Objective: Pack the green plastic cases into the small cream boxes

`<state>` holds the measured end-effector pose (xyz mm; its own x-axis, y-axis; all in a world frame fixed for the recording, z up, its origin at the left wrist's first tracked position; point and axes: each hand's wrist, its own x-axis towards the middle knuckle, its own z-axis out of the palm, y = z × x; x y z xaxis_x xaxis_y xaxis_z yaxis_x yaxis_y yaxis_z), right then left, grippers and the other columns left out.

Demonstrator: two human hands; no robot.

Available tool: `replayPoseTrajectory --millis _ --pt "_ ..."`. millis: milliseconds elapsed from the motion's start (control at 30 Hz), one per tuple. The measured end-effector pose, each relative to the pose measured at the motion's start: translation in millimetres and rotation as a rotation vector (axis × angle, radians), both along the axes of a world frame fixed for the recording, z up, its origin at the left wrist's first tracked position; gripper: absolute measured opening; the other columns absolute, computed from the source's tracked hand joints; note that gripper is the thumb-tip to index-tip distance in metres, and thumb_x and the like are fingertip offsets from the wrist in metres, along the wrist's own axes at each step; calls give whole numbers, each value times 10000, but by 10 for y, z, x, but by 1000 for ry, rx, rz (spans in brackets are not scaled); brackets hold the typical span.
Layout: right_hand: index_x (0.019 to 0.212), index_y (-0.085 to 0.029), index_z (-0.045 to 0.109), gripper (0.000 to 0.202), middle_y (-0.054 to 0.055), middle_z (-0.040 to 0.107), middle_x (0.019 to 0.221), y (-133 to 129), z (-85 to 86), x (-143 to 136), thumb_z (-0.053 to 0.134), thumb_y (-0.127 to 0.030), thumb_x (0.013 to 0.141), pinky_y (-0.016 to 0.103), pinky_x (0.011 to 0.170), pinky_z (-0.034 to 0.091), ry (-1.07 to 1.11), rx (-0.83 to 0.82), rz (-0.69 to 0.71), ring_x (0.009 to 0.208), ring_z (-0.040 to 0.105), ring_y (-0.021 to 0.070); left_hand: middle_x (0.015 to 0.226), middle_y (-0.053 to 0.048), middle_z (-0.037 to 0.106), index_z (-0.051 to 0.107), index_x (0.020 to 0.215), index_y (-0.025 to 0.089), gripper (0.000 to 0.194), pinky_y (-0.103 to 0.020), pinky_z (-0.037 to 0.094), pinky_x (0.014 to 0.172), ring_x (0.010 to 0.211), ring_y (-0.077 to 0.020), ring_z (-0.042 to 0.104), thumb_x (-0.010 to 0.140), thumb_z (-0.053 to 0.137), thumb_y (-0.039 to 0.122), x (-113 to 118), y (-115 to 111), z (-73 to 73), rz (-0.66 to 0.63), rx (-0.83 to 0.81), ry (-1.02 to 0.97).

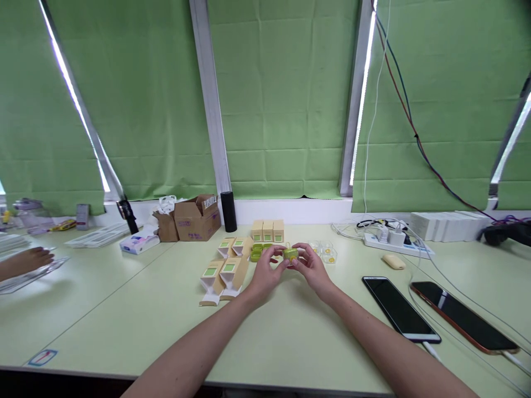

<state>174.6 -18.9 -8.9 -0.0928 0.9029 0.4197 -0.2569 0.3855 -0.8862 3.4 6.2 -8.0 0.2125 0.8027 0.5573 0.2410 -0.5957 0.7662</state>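
Both hands meet above the middle of the pale table (pixel 274 342). Between their fingertips is a small green case (pixel 290 254) with a yellow detail on its front. My left hand (pixel 267 271) grips its left side, and my right hand (pixel 314 268) grips its right side. More green cases (pixel 256 252) lie just behind my left hand. Clear round containers with yellow centres (pixel 327 251) sit behind my right hand. To the left, several open cream boxes (pixel 234 271) with green squares lie on the table. Closed cream boxes (pixel 267 231) stand in a row farther back.
At the back left are a cardboard box (pixel 197 218), a black cylinder (pixel 228 211) and a tissue pack (pixel 140 242). On the right lie two phones (pixel 400 308), a power strip (pixel 398 245) and loose cables. Another person's hand (pixel 31 260) is at far left.
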Motion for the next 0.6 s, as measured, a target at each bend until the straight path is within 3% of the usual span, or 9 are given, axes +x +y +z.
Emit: replayPoseTrajectory --millis 133,333,600 --pt "1149 -287 604 517 41 731 1018 13 -17 -11 844 -513 750 492 960 572 120 -33 58 949 713 232 1217 -94 651 655 1210 258 344 -394 512 939 1122 -243 623 891 705 378 -13 -5 4 14 10 -7" --pt "1150 -283 613 490 61 769 984 88 -91 35 809 -514 764 539 933 558 296 -164 149 847 757 273 1151 -105 677 615 1226 222 333 -401 514 958 1068 -230 660 952 614 412 -7 -18 34 -69 33 -96" --pt "1098 -285 607 360 85 776 962 191 -238 69 706 -501 827 553 863 570 271 -189 134 824 767 296 1045 -83 697 617 1110 209 271 -380 520 903 993 -221 693 946 620 425 3 1 2 -56 16 -89"
